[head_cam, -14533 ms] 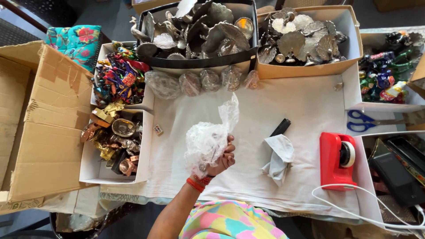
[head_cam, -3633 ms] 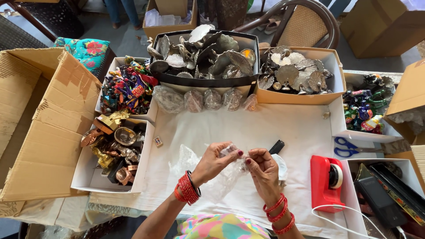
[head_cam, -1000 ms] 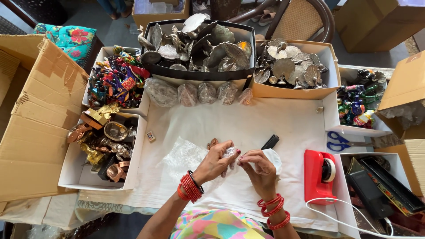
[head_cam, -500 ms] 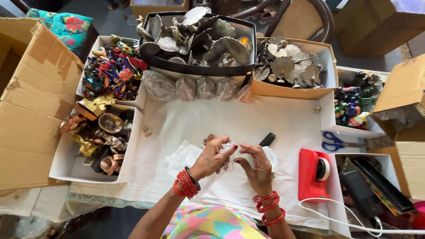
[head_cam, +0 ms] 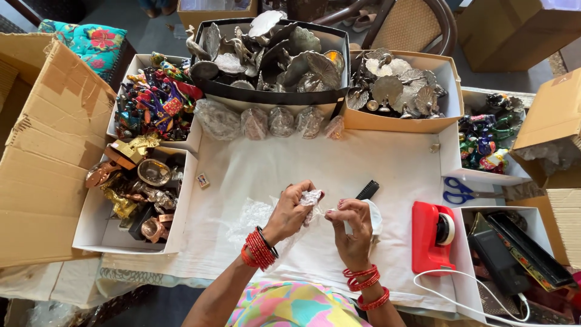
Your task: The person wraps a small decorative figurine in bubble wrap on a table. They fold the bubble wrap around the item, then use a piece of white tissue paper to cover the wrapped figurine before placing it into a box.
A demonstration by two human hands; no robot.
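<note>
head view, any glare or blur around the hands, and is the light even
Head view: soft, even daylight, faint shadows under the left hand and right hand; the crumpled clear plastic wrap between them glints slightly; box edges bow outward from the wide lens; focus is sharp throughout.

A large brown cardboard box (head_cam: 42, 151) stood open at the left edge, and two more brown boxes (head_cam: 548, 130) sat at the right. Five small clear plastic-wrapped bundles (head_cam: 266, 121) lay in a row below the black tray (head_cam: 272, 97).
</note>
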